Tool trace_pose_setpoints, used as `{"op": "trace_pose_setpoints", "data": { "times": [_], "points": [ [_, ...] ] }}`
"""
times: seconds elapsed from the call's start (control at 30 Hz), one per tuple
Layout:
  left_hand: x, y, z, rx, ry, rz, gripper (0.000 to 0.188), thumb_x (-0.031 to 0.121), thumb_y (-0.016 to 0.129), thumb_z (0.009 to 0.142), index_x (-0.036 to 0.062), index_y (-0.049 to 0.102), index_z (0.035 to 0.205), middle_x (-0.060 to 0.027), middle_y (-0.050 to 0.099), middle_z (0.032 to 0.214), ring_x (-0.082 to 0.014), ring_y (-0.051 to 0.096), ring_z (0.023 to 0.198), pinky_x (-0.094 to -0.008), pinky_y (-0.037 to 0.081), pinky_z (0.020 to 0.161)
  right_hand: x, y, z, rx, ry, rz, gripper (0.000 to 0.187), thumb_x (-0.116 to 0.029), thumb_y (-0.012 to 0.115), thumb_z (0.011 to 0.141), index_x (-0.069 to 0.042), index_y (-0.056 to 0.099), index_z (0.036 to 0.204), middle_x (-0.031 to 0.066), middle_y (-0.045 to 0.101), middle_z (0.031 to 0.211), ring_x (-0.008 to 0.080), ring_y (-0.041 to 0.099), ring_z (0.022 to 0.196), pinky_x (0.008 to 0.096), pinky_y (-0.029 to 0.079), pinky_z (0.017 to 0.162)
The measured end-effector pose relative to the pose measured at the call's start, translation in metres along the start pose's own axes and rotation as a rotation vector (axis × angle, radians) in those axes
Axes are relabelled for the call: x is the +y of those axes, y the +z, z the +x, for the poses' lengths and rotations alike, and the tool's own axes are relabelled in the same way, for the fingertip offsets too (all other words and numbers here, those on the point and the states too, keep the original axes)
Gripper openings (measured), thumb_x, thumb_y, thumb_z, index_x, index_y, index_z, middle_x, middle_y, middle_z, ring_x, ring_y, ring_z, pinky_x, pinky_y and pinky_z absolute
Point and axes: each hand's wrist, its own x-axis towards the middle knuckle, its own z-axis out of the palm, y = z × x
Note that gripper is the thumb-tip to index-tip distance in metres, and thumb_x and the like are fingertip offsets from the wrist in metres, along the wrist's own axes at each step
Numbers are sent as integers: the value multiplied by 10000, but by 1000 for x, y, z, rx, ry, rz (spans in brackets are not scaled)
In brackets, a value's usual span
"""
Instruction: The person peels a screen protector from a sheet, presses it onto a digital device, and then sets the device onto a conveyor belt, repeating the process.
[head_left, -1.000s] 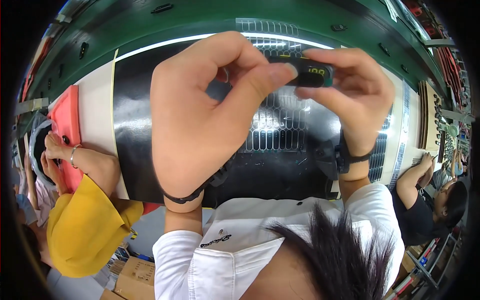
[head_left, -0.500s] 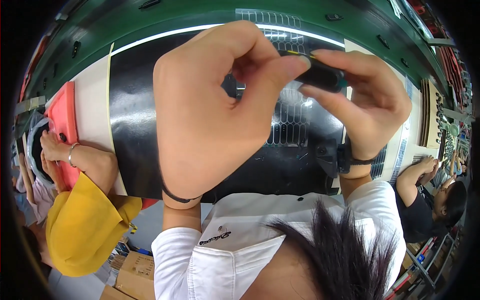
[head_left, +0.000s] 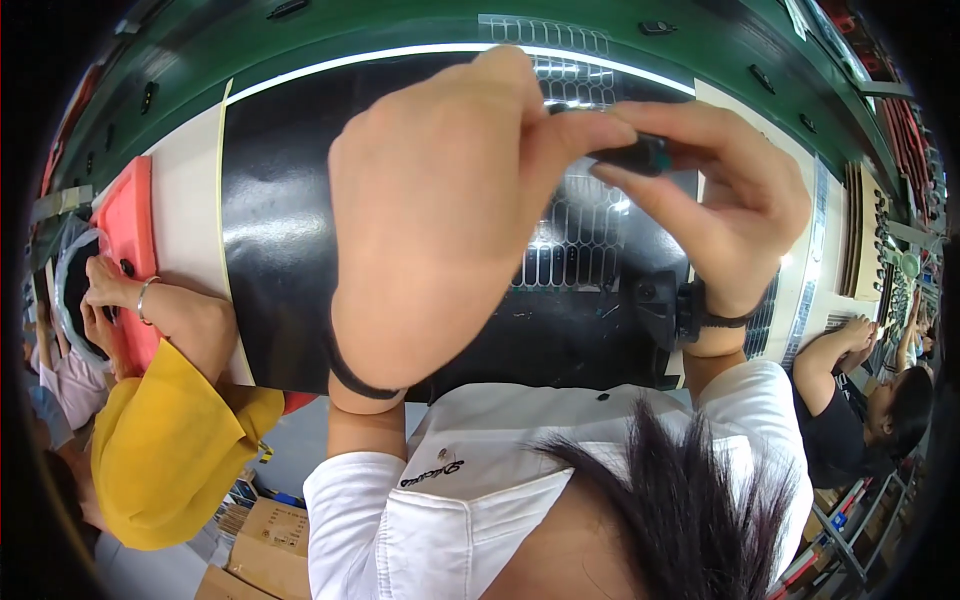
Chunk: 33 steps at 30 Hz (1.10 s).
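Close to the camera, my left hand (head_left: 450,220) and my right hand (head_left: 730,200) meet around a small black part (head_left: 632,155) with a green edge. Fingertips of both hands pinch it, the left from the left end, the right from above and below. Most of the part is hidden by my fingers. Below the hands lies a black mat (head_left: 290,230) on the bench, with a sheet of small oval cut-outs (head_left: 580,235) on it. A dark band circles my left wrist, and a black strap sits on my right wrist.
A person in a yellow sleeve (head_left: 170,450) works at the left over a red tray (head_left: 130,230). Another person in black (head_left: 850,400) sits at the right. A green conveyor edge (head_left: 400,30) runs along the back. Cardboard boxes (head_left: 260,540) stand on the floor.
Both hands have come nearer the camera and a little higher in view. My fingers now cover more of the small black part than a second ago.
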Motion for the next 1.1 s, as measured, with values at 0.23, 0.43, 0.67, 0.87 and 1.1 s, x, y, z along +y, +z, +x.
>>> {"op": "trace_pose_setpoints", "data": {
  "times": [0.23,0.43,0.67,0.87,1.1],
  "points": [
    [-16,4,11,-178,21,-491,187,159,512,804,0,514,705,20,421,529,-50,357,468,-174,291,436,2,-4,7,-71,165,273,292,76,612,618,61,558,905,118,578,862,146,566,732,216,455,626],
    [-8,12,20,-48,-2,-153,132,127,473,824,12,527,855,17,464,607,-39,377,490,-165,300,435,14,-3,23,-42,324,395,191,8,560,725,46,556,913,87,591,769,117,575,671,210,470,618],
    [-30,24,35,107,49,-331,200,64,459,812,21,516,999,1,483,637,-46,401,522,-171,338,473,110,-28,75,-230,428,391,230,-137,497,813,1,543,991,79,586,777,108,568,696,208,454,659],
    [-19,23,34,115,28,-293,218,37,469,792,32,527,1003,-3,489,654,-43,418,551,-172,358,505,226,-53,98,-135,299,81,241,-98,659,668,1,529,845,49,526,625,128,514,635,242,427,574],
    [6,79,2,-293,411,-124,178,37,527,722,35,560,897,-67,545,731,-172,524,616,-236,412,564,264,-74,77,-386,120,-564,220,-143,659,668,10,562,793,47,545,693,109,496,666,254,409,596]
  ]
}}
